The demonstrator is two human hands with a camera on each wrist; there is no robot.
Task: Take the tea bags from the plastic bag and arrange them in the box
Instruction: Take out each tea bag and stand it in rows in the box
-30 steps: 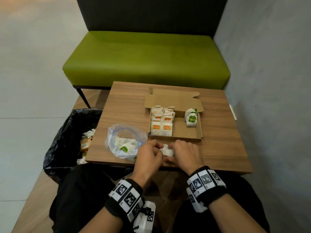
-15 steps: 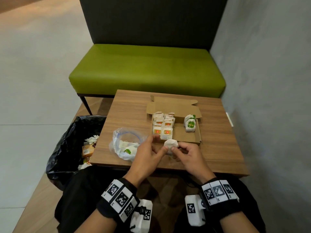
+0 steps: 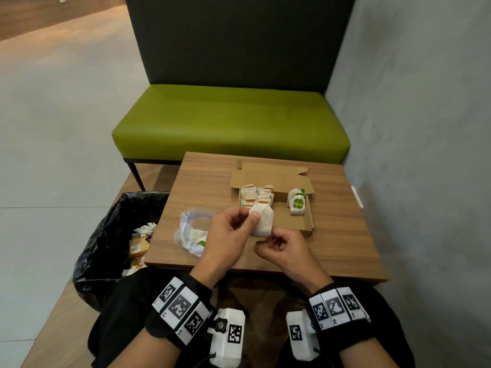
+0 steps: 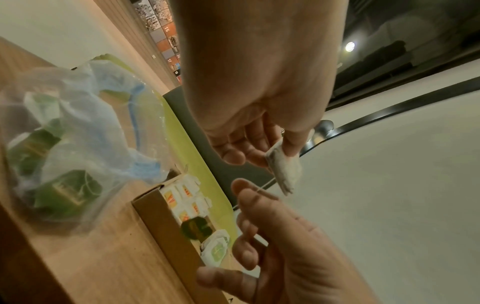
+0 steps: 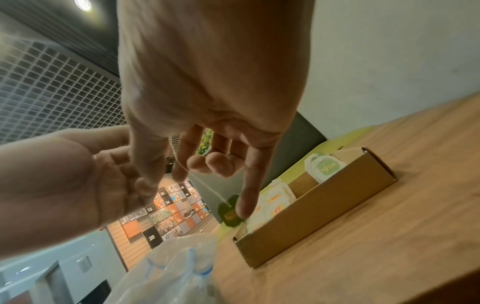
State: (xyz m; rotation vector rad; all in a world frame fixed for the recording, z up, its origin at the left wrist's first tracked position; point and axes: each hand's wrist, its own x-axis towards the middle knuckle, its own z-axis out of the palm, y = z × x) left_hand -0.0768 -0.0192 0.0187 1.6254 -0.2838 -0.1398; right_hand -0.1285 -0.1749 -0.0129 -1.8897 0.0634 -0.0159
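Observation:
My left hand (image 3: 251, 217) pinches a white tea bag (image 3: 262, 221) by its upper corner and holds it in the air just in front of the cardboard box (image 3: 305, 224). The left wrist view shows thumb and fingers clamped on the tea bag (image 4: 285, 170). My right hand (image 3: 265, 241) sits just below with curled fingers. The bag's green tag (image 5: 229, 215) hangs at its index fingertip, and I cannot tell whether the fingers pinch it. Orange-tagged bags (image 3: 256, 196) fill the box's left side, green-tagged ones (image 3: 296, 203) stand at its right. The clear plastic bag (image 3: 191, 229) lies left of the box.
The small wooden table (image 3: 340, 235) stands against a grey wall on the right. A black bin bag (image 3: 106, 235) with rubbish sits at the table's left. A green bench (image 3: 231, 120) is behind the table. The box's right front floor is bare.
Both hands rose from the table's near edge with the tea bag. My left hand now holds it up by the corner, and my right hand has dropped below it.

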